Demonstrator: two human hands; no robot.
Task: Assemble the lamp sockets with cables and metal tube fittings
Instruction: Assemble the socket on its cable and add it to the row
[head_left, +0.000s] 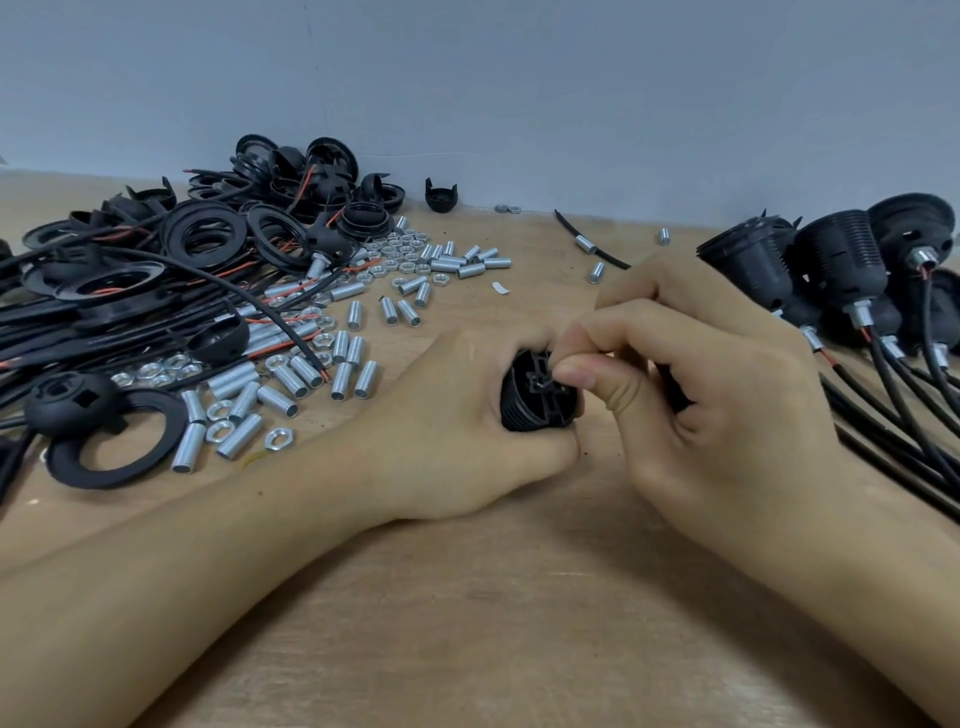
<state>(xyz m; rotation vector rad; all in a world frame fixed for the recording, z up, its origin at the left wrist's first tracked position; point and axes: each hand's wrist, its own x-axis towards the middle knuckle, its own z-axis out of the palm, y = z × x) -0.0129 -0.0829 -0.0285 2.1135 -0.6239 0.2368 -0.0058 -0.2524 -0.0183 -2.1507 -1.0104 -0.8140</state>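
Both hands, left (467, 415) and right (691, 395), clenched round black socket (537, 400), mid-table (493, 623) between part piles.

No readable text, label, brand, number or sign anywhere — not on the black socket parts (540, 395), the threaded metal tubes (291, 379) (bare metal only), nor the small white scrap (501, 288).
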